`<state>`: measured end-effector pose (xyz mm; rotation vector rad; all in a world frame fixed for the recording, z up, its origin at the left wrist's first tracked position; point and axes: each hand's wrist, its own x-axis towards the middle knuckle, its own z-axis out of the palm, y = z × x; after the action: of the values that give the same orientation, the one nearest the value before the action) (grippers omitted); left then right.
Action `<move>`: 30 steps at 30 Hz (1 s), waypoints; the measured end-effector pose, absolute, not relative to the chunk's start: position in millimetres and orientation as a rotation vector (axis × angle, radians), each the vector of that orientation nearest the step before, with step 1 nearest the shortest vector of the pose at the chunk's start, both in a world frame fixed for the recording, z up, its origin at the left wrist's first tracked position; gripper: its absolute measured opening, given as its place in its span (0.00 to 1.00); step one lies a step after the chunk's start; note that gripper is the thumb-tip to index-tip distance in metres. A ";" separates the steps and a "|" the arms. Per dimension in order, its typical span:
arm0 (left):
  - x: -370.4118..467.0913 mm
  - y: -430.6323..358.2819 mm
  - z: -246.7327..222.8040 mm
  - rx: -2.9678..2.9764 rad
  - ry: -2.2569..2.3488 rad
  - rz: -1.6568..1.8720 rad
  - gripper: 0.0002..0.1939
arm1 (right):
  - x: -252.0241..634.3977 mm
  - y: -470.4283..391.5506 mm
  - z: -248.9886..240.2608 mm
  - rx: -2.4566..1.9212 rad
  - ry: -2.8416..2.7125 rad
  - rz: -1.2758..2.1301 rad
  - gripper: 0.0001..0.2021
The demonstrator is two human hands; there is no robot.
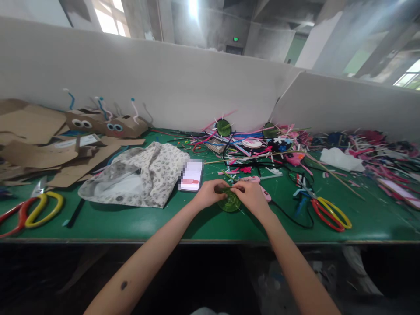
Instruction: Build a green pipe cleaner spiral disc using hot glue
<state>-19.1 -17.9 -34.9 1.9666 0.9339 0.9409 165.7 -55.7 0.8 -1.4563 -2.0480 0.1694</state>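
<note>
Pale partition point(147, 74) stands behind green bench point(124, 225). Patterned cloth point(141, 175) lies left of hands. On my feed, left hand point(211, 194) and right hand point(252, 195) pinch far rim of green disc point(229, 203); disc sits between them, on body side of fingertips, neither hand clearly nearer. Disc round, no long axis. Thin green strip point(229, 176) slants away, far-left; whether right pinch catches it, I cannot tell.

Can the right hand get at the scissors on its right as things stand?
Probably yes: nothing covers the scissors' handles, though a thin black cord lies on the way. The right hand is busy at the green disc, so it would likely have to let go first.
</note>
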 end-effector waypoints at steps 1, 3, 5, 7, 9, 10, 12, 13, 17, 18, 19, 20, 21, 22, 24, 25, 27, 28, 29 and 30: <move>-19.0 -17.9 -35.0 1.966 0.936 0.942 0.14 | 166.0 -56.2 0.4 -1.445 -2.042 0.155 0.05; -18.7 -17.8 -35.3 1.964 0.942 0.943 0.13 | 168.9 -57.0 0.0 -1.430 -2.006 0.109 0.06; -18.5 -17.7 -35.5 1.961 0.954 0.942 0.13 | 176.2 -56.4 -0.5 -1.433 -1.921 0.032 0.09; -18.4 -17.7 -35.5 1.956 0.970 0.939 0.13 | 188.4 -54.0 -2.3 -1.465 -1.797 -0.062 0.13; -18.4 -17.8 -34.9 1.949 0.986 0.939 0.14 | 203.0 -50.4 -6.7 -1.517 -1.686 -0.140 0.15; -18.4 -17.9 -34.6 1.947 0.990 0.939 0.14 | 210.0 -48.7 -10.0 -1.546 -1.652 -0.164 0.16; -18.4 -18.1 -33.8 1.944 0.991 0.938 0.15 | 221.0 -46.4 -18.0 -1.604 -1.627 -0.183 0.18; -18.5 -18.2 -33.4 1.944 0.988 0.936 0.15 | 224.5 -46.0 -22.3 -1.631 -1.631 -0.184 0.20; -18.9 -18.7 -32.9 1.942 0.995 0.931 0.15 | 226.9 -48.2 -34.8 -1.744 -1.657 -0.179 0.24; -19.0 -18.8 -32.9 1.941 0.999 0.930 0.15 | 226.0 -49.2 -36.3 -1.772 -1.658 -0.177 0.25; -19.2 -18.9 -33.0 1.939 1.004 0.930 0.16 | 225.2 -50.0 -37.0 -1.798 -1.659 -0.174 0.24; -19.4 -19.1 -33.1 1.938 1.009 0.930 0.16 | 224.7 -50.7 -37.3 -1.819 -1.661 -0.170 0.23; -19.5 -19.2 -33.3 1.937 1.013 0.931 0.16 | 224.6 -51.2 -37.2 -1.835 -1.661 -0.166 0.23; -19.7 -19.3 -33.5 1.937 1.017 0.933 0.17 | 225.0 -51.6 -36.9 -1.846 -1.661 -0.162 0.22; -19.9 -19.3 -34.1 1.936 1.020 0.936 0.17 | 226.6 -52.1 -36.1 -1.857 -1.660 -0.156 0.21; -19.9 -19.2 -34.5 1.935 1.020 0.936 0.17 | 227.6 -52.2 -35.8 -1.857 -1.660 -0.153 0.21; -19.8 -18.9 -35.3 1.934 1.016 0.937 0.18 | 229.3 -52.5 -35.3 -1.853 -1.660 -0.150 0.21; -19.7 -18.7 -35.6 1.933 1.014 0.938 0.18 | 229.6 -52.6 -35.1 -1.850 -1.661 -0.150 0.21; -19.6 -18.5 -36.0 1.932 1.013 0.938 0.18 | 229.7 -52.7 -34.9 -1.847 -1.663 -0.150 0.21; -19.6 -18.3 -36.3 1.932 1.013 0.939 0.18 | 229.4 -52.8 -34.7 -1.844 -1.666 -0.151 0.21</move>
<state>-19.6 -18.3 -36.3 1.9318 1.0134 0.9387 229.4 -52.8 -34.7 -1.8440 -1.6661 -0.1509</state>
